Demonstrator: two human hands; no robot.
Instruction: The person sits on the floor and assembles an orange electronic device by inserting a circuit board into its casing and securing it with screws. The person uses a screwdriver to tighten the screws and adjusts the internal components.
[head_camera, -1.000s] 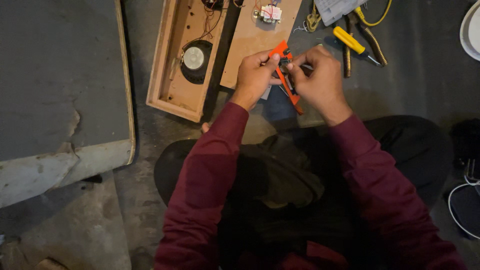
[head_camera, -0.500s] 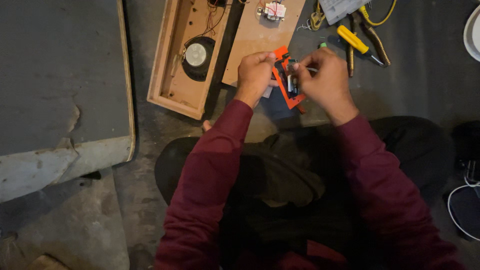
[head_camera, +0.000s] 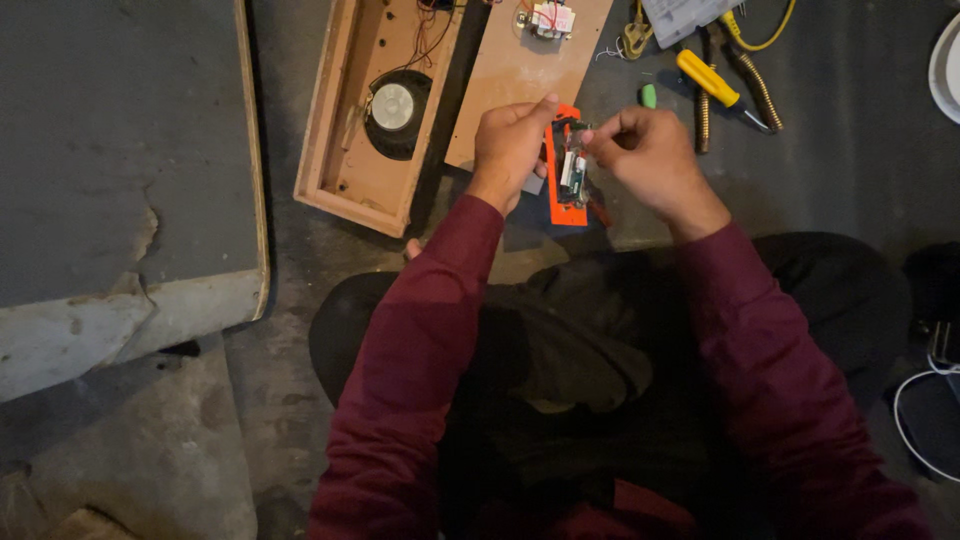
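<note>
My left hand (head_camera: 512, 146) grips an orange plastic holder (head_camera: 566, 207) that carries a small circuit board with a green and white part (head_camera: 572, 168). My right hand (head_camera: 648, 150) pinches the top end of that board between thumb and fingers. Both hands hover above the floor, just in front of my crossed legs in dark trousers. Dark red sleeves cover both arms.
An open wooden box (head_camera: 372, 110) with a round speaker (head_camera: 393, 105) lies at the upper left, a wooden panel (head_camera: 520, 75) with a small component beside it. A yellow-handled screwdriver (head_camera: 712, 83), pliers (head_camera: 752, 85) and wires lie at the upper right. A grey slab (head_camera: 120, 140) sits left.
The orange holder has turned more upright between my hands, and both hands have shifted slightly. My right fingers now pinch the board's top end.
</note>
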